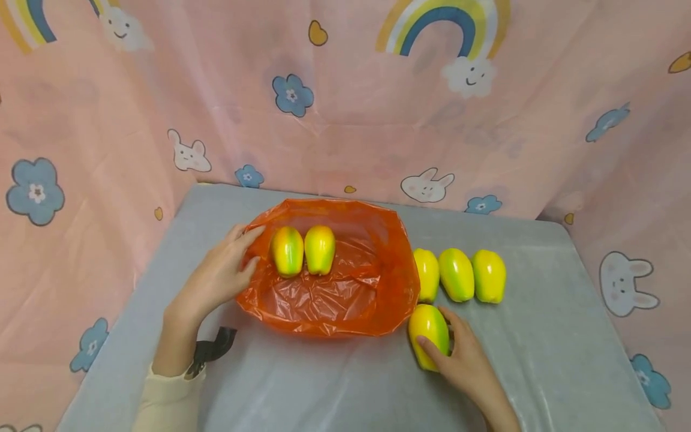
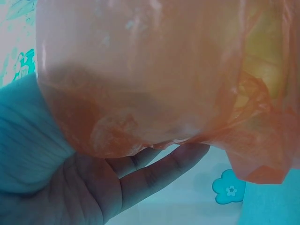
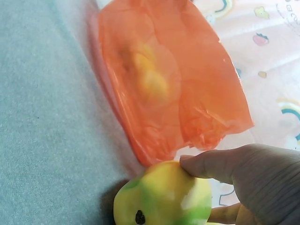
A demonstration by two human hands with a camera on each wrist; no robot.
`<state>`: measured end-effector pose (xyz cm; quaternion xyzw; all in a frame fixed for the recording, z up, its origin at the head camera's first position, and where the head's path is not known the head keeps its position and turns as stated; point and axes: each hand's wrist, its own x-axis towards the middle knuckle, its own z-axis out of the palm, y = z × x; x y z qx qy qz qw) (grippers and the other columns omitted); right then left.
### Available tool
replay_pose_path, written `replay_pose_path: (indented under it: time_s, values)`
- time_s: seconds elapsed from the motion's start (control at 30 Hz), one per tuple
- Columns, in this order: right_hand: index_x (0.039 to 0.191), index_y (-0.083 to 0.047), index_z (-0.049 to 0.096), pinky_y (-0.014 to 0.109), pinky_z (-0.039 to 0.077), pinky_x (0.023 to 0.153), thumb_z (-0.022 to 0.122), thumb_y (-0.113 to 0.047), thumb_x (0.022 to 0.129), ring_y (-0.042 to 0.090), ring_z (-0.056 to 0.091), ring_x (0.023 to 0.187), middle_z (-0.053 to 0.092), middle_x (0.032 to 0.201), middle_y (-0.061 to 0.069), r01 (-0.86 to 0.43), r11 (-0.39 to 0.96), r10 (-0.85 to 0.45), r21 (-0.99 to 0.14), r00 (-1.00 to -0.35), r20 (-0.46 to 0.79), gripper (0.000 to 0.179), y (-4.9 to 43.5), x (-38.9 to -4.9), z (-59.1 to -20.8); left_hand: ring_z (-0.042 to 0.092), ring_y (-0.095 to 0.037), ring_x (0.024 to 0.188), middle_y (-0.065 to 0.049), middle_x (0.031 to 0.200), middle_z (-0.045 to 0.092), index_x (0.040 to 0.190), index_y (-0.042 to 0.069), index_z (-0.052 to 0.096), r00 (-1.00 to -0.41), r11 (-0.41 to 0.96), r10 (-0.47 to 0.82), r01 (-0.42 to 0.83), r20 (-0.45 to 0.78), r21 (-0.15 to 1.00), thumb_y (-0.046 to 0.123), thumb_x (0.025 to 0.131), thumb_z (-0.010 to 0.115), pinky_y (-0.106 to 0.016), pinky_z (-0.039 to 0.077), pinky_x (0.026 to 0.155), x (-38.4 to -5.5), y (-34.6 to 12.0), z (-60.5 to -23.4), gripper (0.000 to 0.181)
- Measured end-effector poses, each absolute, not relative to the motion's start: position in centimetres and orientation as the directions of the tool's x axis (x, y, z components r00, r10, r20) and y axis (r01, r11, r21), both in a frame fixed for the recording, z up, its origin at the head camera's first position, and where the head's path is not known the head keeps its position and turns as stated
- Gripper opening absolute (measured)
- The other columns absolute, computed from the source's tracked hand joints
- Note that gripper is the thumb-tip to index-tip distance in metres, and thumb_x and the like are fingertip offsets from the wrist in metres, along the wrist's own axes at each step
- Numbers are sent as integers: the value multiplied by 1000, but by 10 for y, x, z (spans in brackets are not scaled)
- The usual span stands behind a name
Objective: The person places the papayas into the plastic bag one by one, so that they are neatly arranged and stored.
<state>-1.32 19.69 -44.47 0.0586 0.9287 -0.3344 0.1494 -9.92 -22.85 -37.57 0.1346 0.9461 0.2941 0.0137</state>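
Note:
An orange plastic bag point(image 1: 396, 300) stands with its mouth wide, two yellow-green papayas point(image 1: 320, 249) lying side by side inside. My left hand point(image 1: 224, 273) is at the bag's left rim, its fingers fairly straight and the fingertips reaching over the edge. In the left wrist view, the bag's thin wall point(image 2: 140, 93) covers part of that hand. Just off the bag's lower right side, my right hand point(image 1: 464, 354) grips another papaya point(image 1: 428, 333) between thumb and fingers. The right wrist view shows this papaya point(image 3: 159, 197) with a dark stem spot, thumb on top.
Three more papayas point(image 1: 456, 275) lie in a row right of the bag, the nearest partly hidden by its side. A grey cloth point(image 1: 324, 390) covers the table. Behind and beside it hangs a pink patterned curtain point(image 1: 345, 120). A black strap point(image 1: 213, 351) circles the left wrist.

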Motion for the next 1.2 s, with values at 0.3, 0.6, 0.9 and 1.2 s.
replay_pose_path:
  time_s: [0.3, 0.6, 0.9, 1.2]
  values:
    - [162, -4, 35, 60, 53, 107, 73, -46, 98, 47, 57, 134, 48, 156, 30, 224, 738, 28, -637, -953, -303, 86, 198, -12, -445, 60, -36, 112, -20, 148, 53, 156, 0, 48, -959, 791, 278, 261, 56, 553, 2, 98, 64, -54, 58, 99, -100, -227, -375, 61]
    - [165, -14, 27, 61, 56, 101, 69, -58, 97, 53, 55, 136, 42, 159, 30, 310, 683, 60, -661, -926, -373, 92, 206, -13, -433, 58, -36, 117, -20, 148, 53, 157, 1, 46, -962, 785, 271, 244, 39, 569, 3, 98, 64, -57, 57, 103, -103, -222, -377, 62]
    - [166, -17, 28, 59, 56, 103, 69, -58, 97, 50, 54, 138, 41, 162, 26, 320, 644, 53, -695, -925, -377, 91, 205, -18, -432, 57, -31, 99, -19, 149, 52, 158, 2, 45, -965, 801, 260, 241, 44, 549, 2, 99, 61, -43, 54, 85, -101, -228, -374, 61]
    - [165, -18, 28, 62, 55, 105, 70, -59, 96, 49, 50, 143, 35, 170, 21, 339, 645, 71, -685, -919, -388, 91, 205, -18, -429, 57, -31, 97, -20, 148, 53, 158, 1, 46, -961, 796, 274, 254, 47, 549, 4, 99, 63, -45, 53, 85, -101, -227, -372, 61]
